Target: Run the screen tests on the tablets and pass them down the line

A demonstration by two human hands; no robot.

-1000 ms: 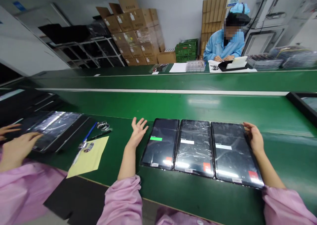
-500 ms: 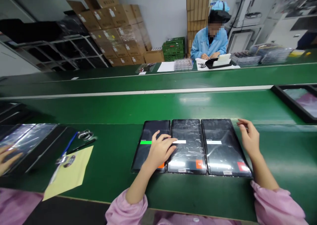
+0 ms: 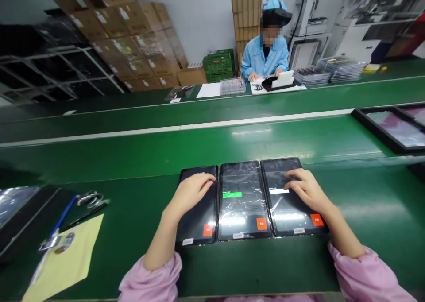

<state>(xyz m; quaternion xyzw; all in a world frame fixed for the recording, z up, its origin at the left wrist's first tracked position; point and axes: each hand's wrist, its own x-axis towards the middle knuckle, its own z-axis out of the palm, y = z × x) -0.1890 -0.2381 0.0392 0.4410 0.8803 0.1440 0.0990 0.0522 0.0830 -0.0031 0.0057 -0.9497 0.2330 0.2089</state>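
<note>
Three tablets lie side by side on the green bench, each with a dark screen and an orange-red block at its lower right. Over the upper part of the left tablet [image 3: 199, 218] is my left hand [image 3: 193, 189], fingers extended and holding nothing. The middle tablet [image 3: 244, 209] shows a green bar and wears a wrinkled clear film. My right hand [image 3: 307, 189] is above the right tablet [image 3: 287, 218], fingertips beside its white bar. Its fingers are apart and grip nothing; whether they touch the glass I cannot tell.
To the left lie a yellow sheet [image 3: 76, 257], a blue pen [image 3: 64, 215] and a coiled cable [image 3: 89, 199]. A black tray [image 3: 375, 129] sits at the right. Across the bench a person in blue [image 3: 265, 56] works beside stacked clear trays [image 3: 341, 69].
My left hand has moved left from between the tablets onto the left one. My right hand has come in over the right tablet. The middle tablet's bar has turned from white to green.
</note>
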